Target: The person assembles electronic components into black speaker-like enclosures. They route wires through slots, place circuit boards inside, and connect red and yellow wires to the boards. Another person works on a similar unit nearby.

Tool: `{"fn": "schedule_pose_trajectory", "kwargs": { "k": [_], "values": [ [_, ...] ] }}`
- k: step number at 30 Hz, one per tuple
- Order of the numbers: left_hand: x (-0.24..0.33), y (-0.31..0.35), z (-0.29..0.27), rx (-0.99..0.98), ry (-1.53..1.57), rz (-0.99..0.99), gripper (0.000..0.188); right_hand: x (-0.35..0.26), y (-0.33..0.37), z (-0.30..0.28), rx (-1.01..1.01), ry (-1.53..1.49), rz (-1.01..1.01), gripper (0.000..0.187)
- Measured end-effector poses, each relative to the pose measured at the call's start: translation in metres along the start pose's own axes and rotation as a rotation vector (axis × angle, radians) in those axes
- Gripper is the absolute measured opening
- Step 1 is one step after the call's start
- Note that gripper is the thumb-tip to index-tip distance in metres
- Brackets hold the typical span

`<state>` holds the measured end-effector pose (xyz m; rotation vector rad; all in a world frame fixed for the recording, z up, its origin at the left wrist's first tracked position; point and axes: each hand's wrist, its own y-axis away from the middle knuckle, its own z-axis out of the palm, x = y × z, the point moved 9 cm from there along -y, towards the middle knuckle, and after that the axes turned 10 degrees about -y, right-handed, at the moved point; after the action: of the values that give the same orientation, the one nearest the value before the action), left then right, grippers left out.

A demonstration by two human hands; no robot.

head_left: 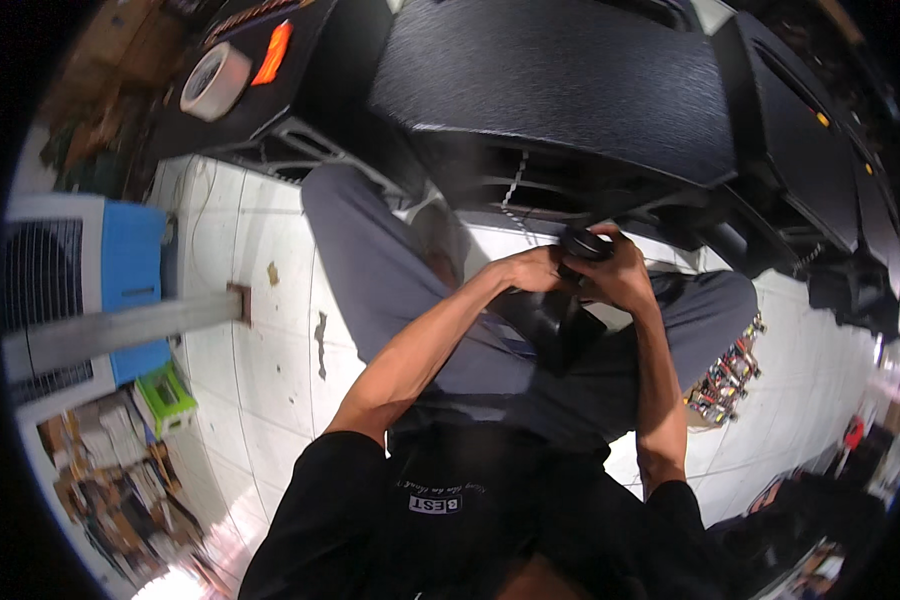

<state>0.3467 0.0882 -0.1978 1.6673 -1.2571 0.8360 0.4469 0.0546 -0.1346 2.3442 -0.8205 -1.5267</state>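
Observation:
A black part [560, 325] with a flared lower end stands in front of me between my legs. A round black piece [584, 243] sits at its top. My left hand [535, 268] closes around the left side of this part, just below the round piece. My right hand [618, 272] grips it from the right, fingers curled at the round piece. The hands hide much of where the two pieces meet. Just beyond them, a twisted light-and-dark wire [515, 190] hangs from the open underside of a large black cabinet [560, 80].
More black cabinets stand left [335, 75] and right [790, 120]. A tape roll [216, 80] and an orange tool [272, 52] lie on the left one. Circuit boards [725, 385] sit by my right knee. A metal post [140, 328], blue cooler [135, 285] and green crate [164, 400] are left.

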Motion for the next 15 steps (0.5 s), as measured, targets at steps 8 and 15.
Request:
{"fn": "schedule_pose_trajectory", "kwargs": {
  "k": [8, 15],
  "values": [
    [-0.044, -0.005, -0.011, 0.078, -0.062, -0.259, 0.045, 0.026, -0.014, 0.007, 0.028, -0.086, 0.059, 0.066],
    [-0.032, 0.039, -0.057, 0.518, -0.326, -0.487, 0.031, 0.029, -0.019, 0.014, 0.203, -0.049, 0.084, 0.077]
  ]
}}
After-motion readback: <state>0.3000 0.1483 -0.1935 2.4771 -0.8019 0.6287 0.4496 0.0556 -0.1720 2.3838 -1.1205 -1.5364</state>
